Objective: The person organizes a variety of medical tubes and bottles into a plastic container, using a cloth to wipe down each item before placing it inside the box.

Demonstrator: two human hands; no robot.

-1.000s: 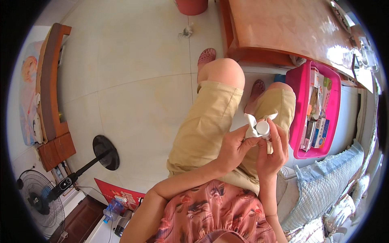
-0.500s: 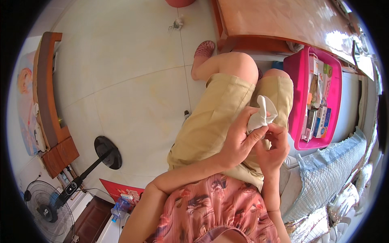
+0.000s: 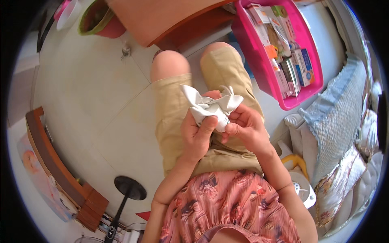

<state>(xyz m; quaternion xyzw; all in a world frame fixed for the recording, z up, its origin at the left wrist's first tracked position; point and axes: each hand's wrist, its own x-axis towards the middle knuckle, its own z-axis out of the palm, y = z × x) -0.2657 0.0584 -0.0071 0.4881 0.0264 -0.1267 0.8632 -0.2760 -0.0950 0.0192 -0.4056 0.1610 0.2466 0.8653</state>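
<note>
A crumpled piece of white cloth (image 3: 206,106), its corners sticking up, is held over my lap between both hands. My left hand (image 3: 197,133) grips it from the left, thumb pressed on its front. On the other side my right hand (image 3: 248,125) has its fingers closed, with thumb and fingertips at the lower end of a small rounded white object (image 3: 222,123). That object sits against the cloth, and its upper part is covered by the folds. What kind of thing it is does not show.
A bright pink bin (image 3: 269,77) full of small boxes stands ahead on the right, beside a wooden table (image 3: 137,20). Quilted pale-blue bedding (image 3: 340,93) lies to the right. A fan's black base (image 3: 130,187) is at lower left, a basket (image 3: 101,20) at far left.
My head view has swung round, so the pink bin appears higher and farther left. The cloth is spread wider between my hands, and the small rounded white end now shows.
</note>
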